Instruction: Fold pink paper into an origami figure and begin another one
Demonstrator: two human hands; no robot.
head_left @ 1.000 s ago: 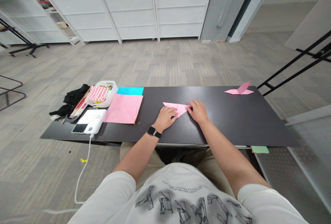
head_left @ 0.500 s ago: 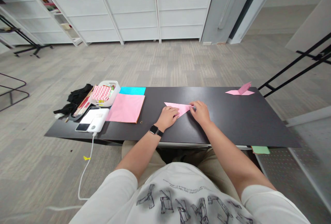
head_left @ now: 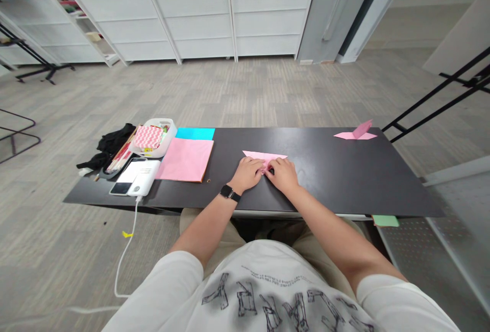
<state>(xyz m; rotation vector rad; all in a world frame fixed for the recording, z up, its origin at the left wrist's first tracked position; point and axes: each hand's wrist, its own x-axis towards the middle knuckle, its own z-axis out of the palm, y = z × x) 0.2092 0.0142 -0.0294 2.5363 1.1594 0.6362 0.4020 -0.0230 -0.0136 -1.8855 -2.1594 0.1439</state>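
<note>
A folded pink paper [head_left: 264, 157] lies on the black table [head_left: 344, 179] in front of me. My left hand [head_left: 248, 173], with a dark watch on its wrist, rests on the paper's near left part, fingers curled down onto it. My right hand [head_left: 282, 174] sits right beside it on the paper's near right part, its fingers bent and pressing the paper. Most of the paper's near edge is hidden under both hands.
A stack of pink sheets [head_left: 185, 159] over a cyan sheet [head_left: 194, 133] lies to the left. Further left are a white basket [head_left: 153, 138], a power bank with phone [head_left: 133, 177], chopsticks and black cloth [head_left: 111, 144]. Another folded pink paper [head_left: 356, 133] sits far right.
My right hand has slid left from the paper's right tip to meet my left hand. The paper's right point is folded inward, so it looks shorter.
</note>
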